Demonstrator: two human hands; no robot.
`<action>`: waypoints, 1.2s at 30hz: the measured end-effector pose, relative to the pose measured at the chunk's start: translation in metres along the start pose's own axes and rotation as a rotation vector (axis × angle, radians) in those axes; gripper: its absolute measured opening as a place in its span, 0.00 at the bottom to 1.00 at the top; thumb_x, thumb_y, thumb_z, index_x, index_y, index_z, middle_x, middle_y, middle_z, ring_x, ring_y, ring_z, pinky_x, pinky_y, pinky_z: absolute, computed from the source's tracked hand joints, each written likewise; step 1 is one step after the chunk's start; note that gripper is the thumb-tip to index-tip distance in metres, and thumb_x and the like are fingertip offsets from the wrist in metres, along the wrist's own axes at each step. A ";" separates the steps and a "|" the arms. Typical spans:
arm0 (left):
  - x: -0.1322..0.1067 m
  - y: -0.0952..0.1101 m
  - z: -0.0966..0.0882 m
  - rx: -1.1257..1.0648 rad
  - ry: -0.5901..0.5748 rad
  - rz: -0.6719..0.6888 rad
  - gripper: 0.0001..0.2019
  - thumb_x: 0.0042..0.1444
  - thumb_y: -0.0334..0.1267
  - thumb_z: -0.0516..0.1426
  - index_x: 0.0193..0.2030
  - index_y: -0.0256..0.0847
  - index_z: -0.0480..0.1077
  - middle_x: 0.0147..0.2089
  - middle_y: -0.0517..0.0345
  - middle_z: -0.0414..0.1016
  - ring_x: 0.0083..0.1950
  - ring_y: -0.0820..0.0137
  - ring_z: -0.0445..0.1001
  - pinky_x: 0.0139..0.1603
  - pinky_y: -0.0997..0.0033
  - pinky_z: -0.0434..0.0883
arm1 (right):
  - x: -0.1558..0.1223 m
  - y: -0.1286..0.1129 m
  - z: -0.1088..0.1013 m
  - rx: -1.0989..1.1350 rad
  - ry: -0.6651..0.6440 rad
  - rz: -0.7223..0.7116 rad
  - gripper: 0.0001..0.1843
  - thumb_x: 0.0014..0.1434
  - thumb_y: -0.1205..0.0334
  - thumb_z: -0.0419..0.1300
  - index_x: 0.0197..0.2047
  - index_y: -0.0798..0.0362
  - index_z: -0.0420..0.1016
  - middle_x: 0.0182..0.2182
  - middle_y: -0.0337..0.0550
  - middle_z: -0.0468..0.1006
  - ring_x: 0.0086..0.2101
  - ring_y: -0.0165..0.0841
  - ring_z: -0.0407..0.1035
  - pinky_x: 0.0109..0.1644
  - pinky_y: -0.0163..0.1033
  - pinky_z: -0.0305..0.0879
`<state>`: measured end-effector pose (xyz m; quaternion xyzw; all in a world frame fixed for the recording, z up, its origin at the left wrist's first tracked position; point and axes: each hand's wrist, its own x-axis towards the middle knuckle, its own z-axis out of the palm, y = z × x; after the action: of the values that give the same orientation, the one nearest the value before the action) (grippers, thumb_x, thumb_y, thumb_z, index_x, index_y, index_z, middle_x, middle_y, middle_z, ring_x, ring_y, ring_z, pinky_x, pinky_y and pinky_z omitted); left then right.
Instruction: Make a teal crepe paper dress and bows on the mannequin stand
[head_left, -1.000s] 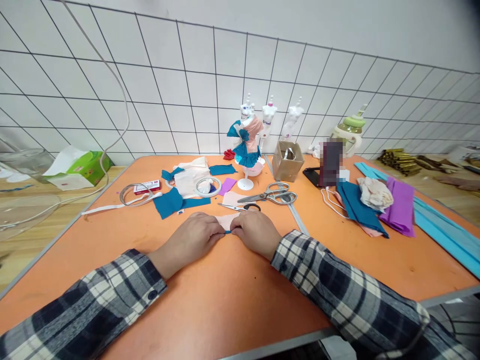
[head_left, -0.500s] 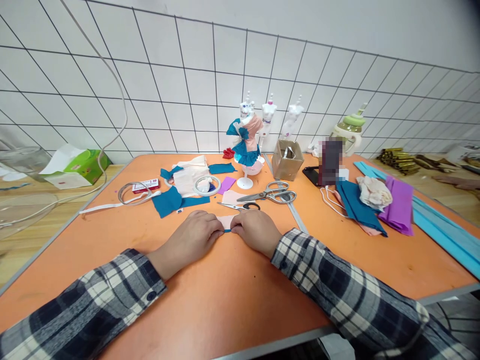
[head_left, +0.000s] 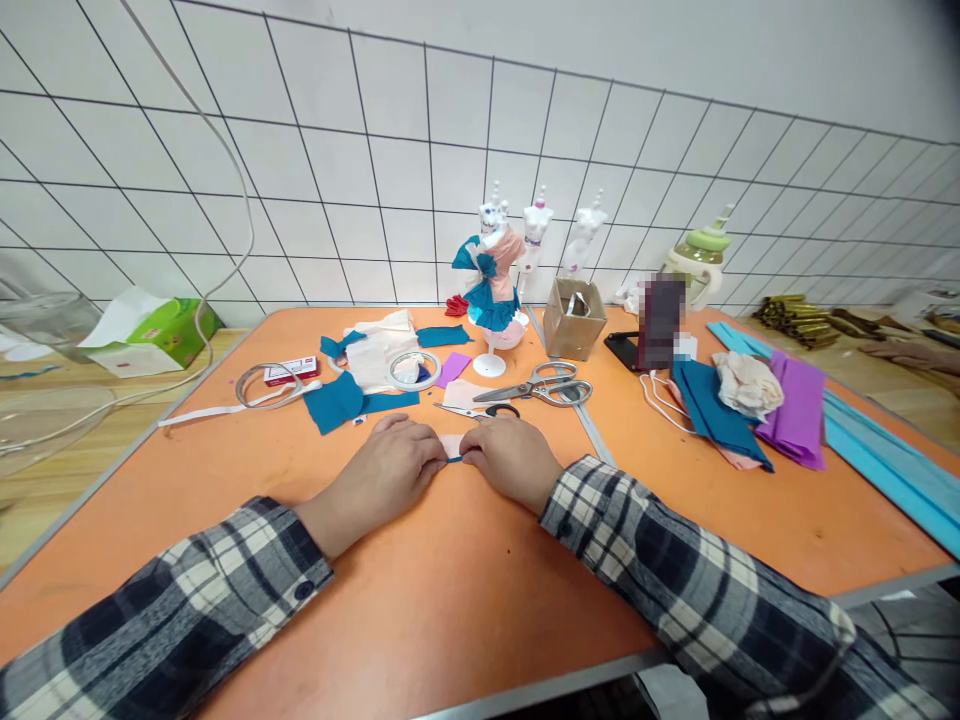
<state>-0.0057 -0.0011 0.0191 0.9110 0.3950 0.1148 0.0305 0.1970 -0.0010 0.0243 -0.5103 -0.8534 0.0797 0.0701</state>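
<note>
Between my two hands lies a small pale pink crepe paper piece (head_left: 452,444) with a narrow blue edge along its near side. My left hand (head_left: 391,465) pinches its left end against the table, and my right hand (head_left: 514,460) pinches the right end. Fingers of both hands are closed, covering the ends of the piece. Just beyond my right hand lie small scissors (head_left: 469,410), partly hidden by it. Larger metal scissors (head_left: 536,386) rest behind those. Another pale pink piece (head_left: 463,393) is next to the blades.
A small dress form (head_left: 491,285) wears blue and pink paper. Nearby are a tape roll (head_left: 394,372), blue scraps (head_left: 334,402), a cardboard box (head_left: 575,320) and a phone (head_left: 660,325). Folded purple paper (head_left: 795,410) lies right. What looks like another person's hand (head_left: 911,353) shows far right.
My hands stay almost in place on the pink piece; my left fingers have shifted slightly. At the far right edge, what looks like another person's hand has come into view.
</note>
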 end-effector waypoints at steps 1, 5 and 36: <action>0.000 0.001 0.000 0.013 0.004 -0.012 0.11 0.63 0.32 0.52 0.37 0.44 0.77 0.38 0.57 0.79 0.43 0.61 0.76 0.58 0.45 0.59 | 0.000 0.000 -0.001 -0.005 0.006 -0.011 0.10 0.64 0.58 0.58 0.42 0.45 0.81 0.39 0.42 0.79 0.43 0.37 0.67 0.39 0.37 0.58; -0.001 0.001 -0.001 0.009 0.019 -0.043 0.11 0.64 0.33 0.52 0.39 0.46 0.76 0.36 0.60 0.79 0.42 0.63 0.77 0.63 0.35 0.47 | -0.001 -0.002 -0.002 -0.016 0.020 -0.012 0.10 0.65 0.58 0.57 0.40 0.46 0.81 0.39 0.42 0.79 0.42 0.37 0.68 0.39 0.36 0.58; -0.001 0.001 -0.001 0.006 -0.004 -0.057 0.10 0.64 0.34 0.52 0.44 0.44 0.75 0.40 0.54 0.80 0.46 0.60 0.76 0.62 0.44 0.57 | -0.003 0.000 0.000 -0.012 0.092 -0.035 0.11 0.63 0.59 0.60 0.50 0.47 0.72 0.39 0.40 0.80 0.40 0.37 0.71 0.33 0.36 0.55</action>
<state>-0.0062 -0.0025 0.0203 0.8997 0.4210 0.1106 0.0319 0.1990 -0.0037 0.0242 -0.4990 -0.8584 0.0497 0.1078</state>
